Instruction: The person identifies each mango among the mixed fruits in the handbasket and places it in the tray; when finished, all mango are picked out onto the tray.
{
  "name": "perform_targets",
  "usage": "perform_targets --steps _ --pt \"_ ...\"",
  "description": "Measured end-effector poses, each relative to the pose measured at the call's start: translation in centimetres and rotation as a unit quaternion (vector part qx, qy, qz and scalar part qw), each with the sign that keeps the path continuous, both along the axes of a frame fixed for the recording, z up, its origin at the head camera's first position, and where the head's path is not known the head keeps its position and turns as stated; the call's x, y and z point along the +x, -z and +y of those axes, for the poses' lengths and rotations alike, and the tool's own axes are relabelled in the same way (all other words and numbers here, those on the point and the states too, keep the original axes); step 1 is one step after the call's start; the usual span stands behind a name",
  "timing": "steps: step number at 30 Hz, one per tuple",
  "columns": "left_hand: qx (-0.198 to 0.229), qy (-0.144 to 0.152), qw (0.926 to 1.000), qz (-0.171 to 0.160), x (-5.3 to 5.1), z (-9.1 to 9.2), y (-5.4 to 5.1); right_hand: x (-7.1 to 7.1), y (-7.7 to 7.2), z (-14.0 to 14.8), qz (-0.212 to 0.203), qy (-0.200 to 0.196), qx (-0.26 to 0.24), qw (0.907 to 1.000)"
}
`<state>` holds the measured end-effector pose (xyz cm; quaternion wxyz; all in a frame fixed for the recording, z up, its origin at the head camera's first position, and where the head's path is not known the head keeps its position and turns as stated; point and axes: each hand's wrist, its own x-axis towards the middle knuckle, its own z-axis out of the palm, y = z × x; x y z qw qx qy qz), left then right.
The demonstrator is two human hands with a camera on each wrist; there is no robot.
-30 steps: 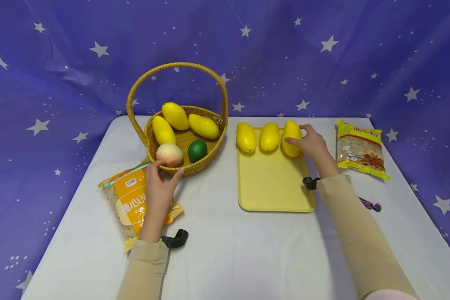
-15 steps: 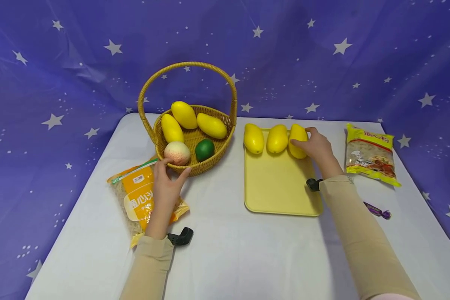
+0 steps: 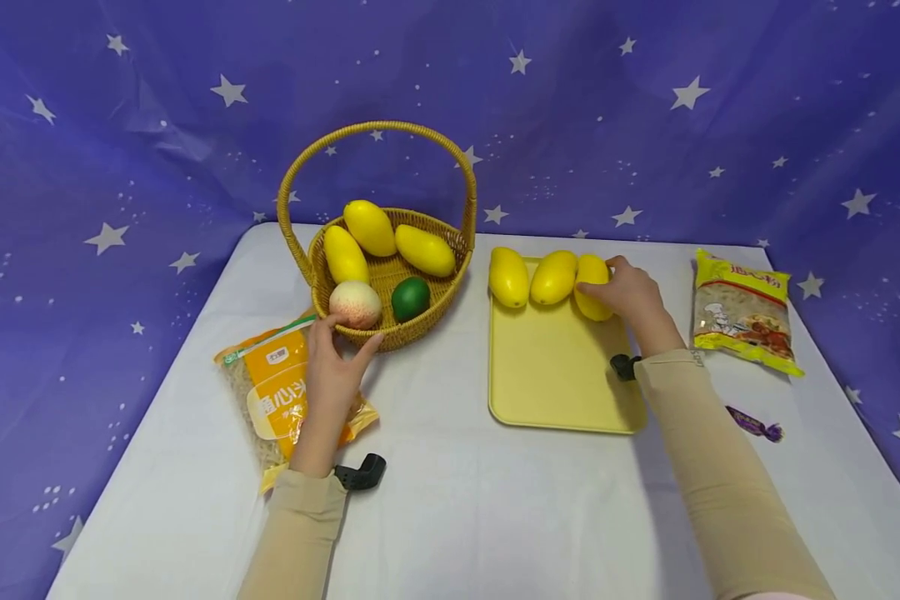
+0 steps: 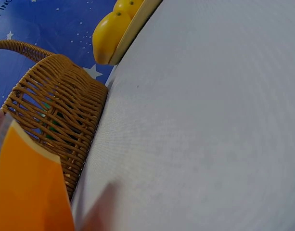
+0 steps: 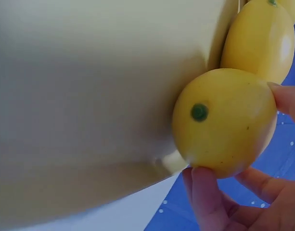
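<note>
My right hand point(image 3: 633, 296) grips the rightmost yellow mango point(image 5: 224, 125), with thumb and fingers on its sides. That mango lies beside a middle mango point(image 3: 554, 277) and a left mango point(image 3: 508, 277), along the far end of a yellow tray point(image 3: 562, 375). At the front of a wicker basket point(image 3: 401, 336) is my left hand point(image 3: 332, 375), fingers and thumb spread, fingertips touching the rim near a peach point(image 3: 356, 305). Part of this hand is hidden behind the orange bag in the left wrist view. The basket also holds a green fruit point(image 3: 410, 299) and several yellow mangoes point(image 3: 424, 251).
An orange pasta bag point(image 3: 270, 400) lies under and beside my left forearm. On the right are a yellow pasta bag point(image 3: 744, 312) and a purple wrapped candy point(image 3: 755, 424). The basket's tall handle point(image 3: 377, 127) arches upward. Behind the white table point(image 3: 450, 500) hangs a starry purple cloth point(image 3: 570, 100).
The rightmost mango has shifted slightly left with my right hand, and the middle mango is now more tilted. The left hand stays at the basket rim. The head view has shifted a little.
</note>
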<state>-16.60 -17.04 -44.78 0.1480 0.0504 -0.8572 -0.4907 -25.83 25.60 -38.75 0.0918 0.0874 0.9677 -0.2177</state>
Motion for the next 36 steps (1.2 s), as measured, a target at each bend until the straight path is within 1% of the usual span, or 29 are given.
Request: perform_targets --steps 2,5,8,11,16,21,24,27,30,33,36 --pt "-0.005 -0.005 1.0 -0.003 0.1 -0.2 0.0 -0.2 -0.1 -0.6 0.002 -0.012 0.01 0.9999" --pt "-0.011 -0.004 0.9999 -0.009 0.1 -0.1 0.0 -0.1 -0.3 -0.9 0.004 -0.024 0.023 0.9994" --pt "-0.008 0.003 0.9999 -0.01 0.0 0.3 -0.1 0.1 -0.5 -0.6 0.006 -0.03 0.038 0.9988" --pt "-0.007 0.003 0.9998 -0.016 -0.2 0.6 -0.2 0.2 -0.7 -0.3 0.005 -0.034 0.049 0.9982" --pt "-0.014 -0.006 0.9996 -0.025 -0.2 0.5 -0.2 0.0 -0.6 -0.2 -0.002 -0.04 0.044 0.9982" --pt "-0.013 -0.012 0.9995 -0.028 0.2 -0.1 -0.1 -0.1 -0.5 -0.8 -0.017 -0.045 0.04 0.9981" --pt "-0.013 -0.007 0.9995 -0.029 0.2 0.0 0.0 0.3 -0.4 -0.6 -0.019 -0.041 0.041 0.9981" --pt "-0.013 -0.007 0.9995 -0.029 0.2 0.0 0.1 0.5 -0.7 -0.6 -0.005 -0.044 0.043 0.9981" --pt "-0.012 -0.009 0.9996 -0.025 0.2 0.0 0.1 0.6 -1.3 -0.8 0.017 -0.05 0.046 0.9976" --pt "-0.014 -0.01 0.9997 -0.019 0.2 0.0 0.1 0.6 -2.2 -1.1 0.043 -0.061 0.051 0.9959" --pt "-0.015 -0.014 0.9996 -0.017 0.2 -0.1 0.1 0.7 -3.3 -2.0 0.072 -0.069 0.043 0.994"
